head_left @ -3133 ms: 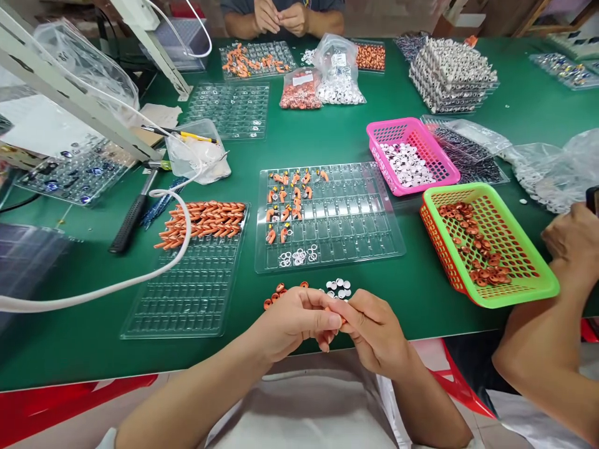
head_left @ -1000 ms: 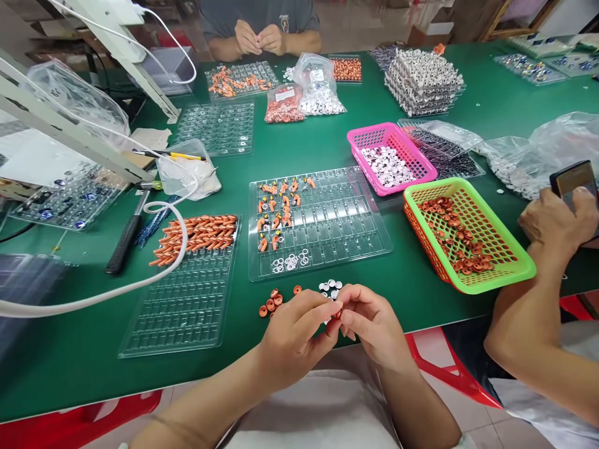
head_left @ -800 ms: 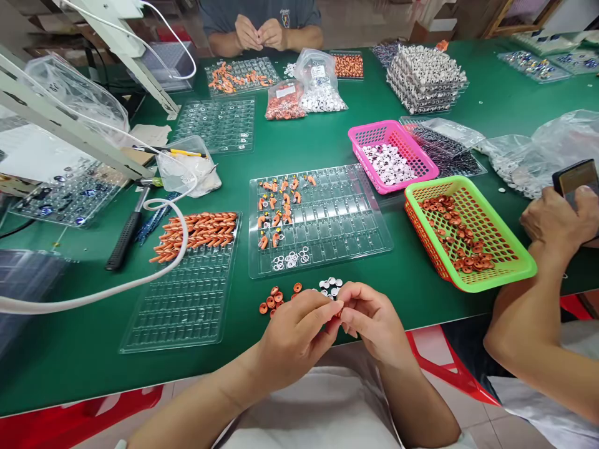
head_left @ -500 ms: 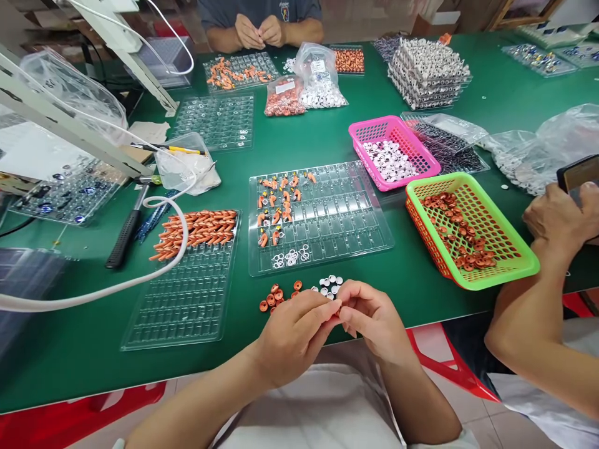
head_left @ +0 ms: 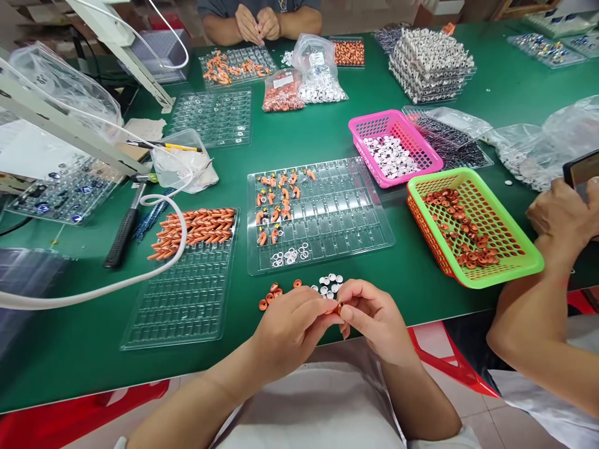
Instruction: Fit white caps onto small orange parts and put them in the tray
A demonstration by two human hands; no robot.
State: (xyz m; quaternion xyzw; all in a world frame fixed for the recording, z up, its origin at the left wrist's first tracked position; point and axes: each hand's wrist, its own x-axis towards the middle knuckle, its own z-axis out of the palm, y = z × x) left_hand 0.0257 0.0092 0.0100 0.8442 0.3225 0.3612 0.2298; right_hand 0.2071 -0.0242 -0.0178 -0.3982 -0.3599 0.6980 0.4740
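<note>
My left hand (head_left: 289,327) and my right hand (head_left: 374,319) meet at the table's near edge, fingertips pinching one small orange part (head_left: 337,307) between them. Just beyond my fingers lie a few loose orange rings (head_left: 271,294) and small white discs (head_left: 329,284) on the green table (head_left: 412,293). Further out sits a clear compartment tray (head_left: 337,218) with several orange pieces (head_left: 276,202) in its left cells and white rings (head_left: 290,255) along its near row.
A green basket (head_left: 505,262) of orange rings and a pink basket (head_left: 360,131) of white discs stand right. Left are a clear tray (head_left: 187,293) with orange cones, a hammer (head_left: 119,234) and a white hose (head_left: 173,206). A co-worker's hand (head_left: 561,215) holds a phone; another person's hands (head_left: 257,22) work opposite.
My hands have stayed together at the table's edge, turning the orange part slightly between the fingertips. The camera has tilted a little, shifting the table in view.
</note>
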